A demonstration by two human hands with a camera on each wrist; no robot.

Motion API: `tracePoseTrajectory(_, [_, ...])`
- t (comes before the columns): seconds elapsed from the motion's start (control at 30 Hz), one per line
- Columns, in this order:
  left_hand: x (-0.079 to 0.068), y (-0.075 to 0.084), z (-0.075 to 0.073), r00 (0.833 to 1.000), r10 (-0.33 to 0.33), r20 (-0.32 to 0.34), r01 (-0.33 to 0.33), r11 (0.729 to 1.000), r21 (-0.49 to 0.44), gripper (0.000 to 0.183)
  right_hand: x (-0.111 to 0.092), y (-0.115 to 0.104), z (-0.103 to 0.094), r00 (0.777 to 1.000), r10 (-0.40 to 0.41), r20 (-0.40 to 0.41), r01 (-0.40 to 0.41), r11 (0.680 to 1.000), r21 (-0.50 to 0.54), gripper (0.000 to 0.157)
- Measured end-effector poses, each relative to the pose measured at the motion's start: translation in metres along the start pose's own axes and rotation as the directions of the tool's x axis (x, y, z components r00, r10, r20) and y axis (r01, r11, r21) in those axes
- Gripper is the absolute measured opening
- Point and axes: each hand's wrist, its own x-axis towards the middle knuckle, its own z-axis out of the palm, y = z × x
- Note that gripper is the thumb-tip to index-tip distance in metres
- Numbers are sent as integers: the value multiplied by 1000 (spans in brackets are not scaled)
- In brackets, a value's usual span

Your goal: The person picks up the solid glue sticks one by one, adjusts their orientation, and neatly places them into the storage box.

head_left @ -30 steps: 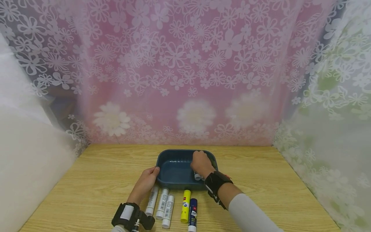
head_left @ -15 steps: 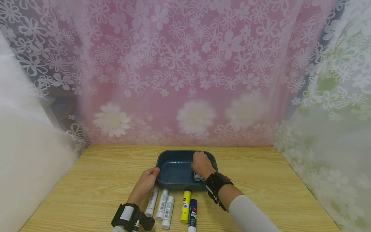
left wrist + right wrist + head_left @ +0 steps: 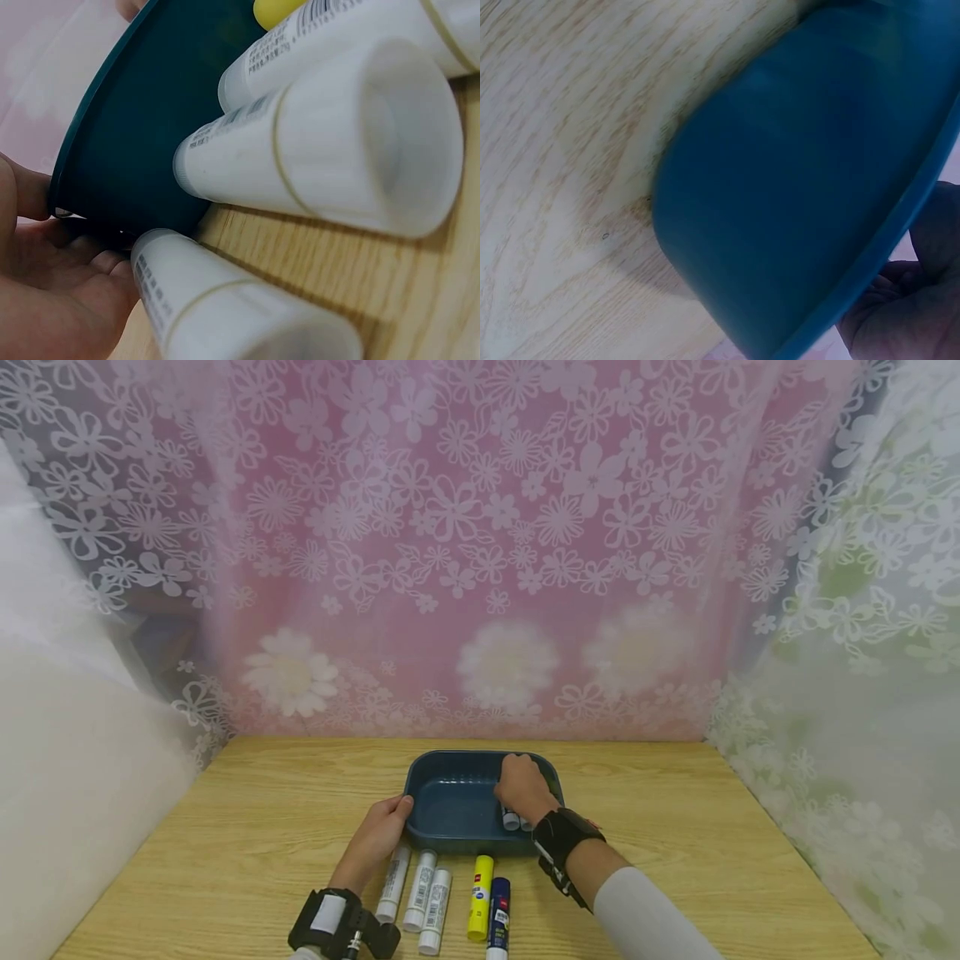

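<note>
A deep blue rectangular dish stands on the table. My left hand grips its left end, thumb over the rim and fingers beneath, as the left wrist view also shows. Inside the dish at the right is my right hand, fingers bent downward over glue sticks whose white ends poke out below it. Its fingertips are hidden, so whether it holds one cannot be told. In front of the dish lie three white glue sticks, a yellow glue stick and a navy one.
The wood-grain table extends to both sides of the dish. A pink flowered curtain hangs along its back edge, with pale sheets at left and right. Each wrist wears a black strapped camera.
</note>
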Motion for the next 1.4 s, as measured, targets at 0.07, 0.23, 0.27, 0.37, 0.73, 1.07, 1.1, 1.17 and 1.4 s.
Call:
tracePoseTrajectory(0.07, [0,0,0,1000,0,1,0,1000,-4,50,1,0,-1,1000,3,3,-3,1000,0,40])
tracePoseTrajectory(0.23, [0,0,1,1000,-7,1,7,1000,-6,50,2,0,-4,1000,19,7,-19,1000,-20,40])
tracePoseTrajectory(0.27, [0,0,0,1000,-10,0,10,1000,-4,50,1,0,-5,1000,18,6,-18,1000,-23,40])
tracePoseTrajectory(0.37, [0,0,0,1000,-13,-1,13,1000,-1,50,0,-1,-7,1000,14,-2,-14,1000,-24,42])
tracePoseTrajectory(0.73, [0,1,1,1000,-7,-5,7,1000,-3,50,-11,-8,-22,1000,-26,-9,25,999,-29,28])
tracePoseTrajectory(1.07, [0,1,1,1000,-5,-4,5,1000,-6,50,-27,-17,-35,994,-78,-76,72,994,-78,14])
tracePoseTrajectory(1.1, [-1,1,1,1000,-6,-3,6,1000,-6,50,-29,-18,-36,993,-86,-85,79,994,-82,10])
tracePoseTrajectory(1.17, [-1,2,0,1000,-8,-1,8,1000,-6,50,-32,-20,-38,991,-95,-97,86,992,-87,8])
tracePoseTrajectory(1.4, [-2,2,-1,1000,-10,7,10,1000,-3,50,-43,-24,-43,982,-135,-130,128,990,-65,12])
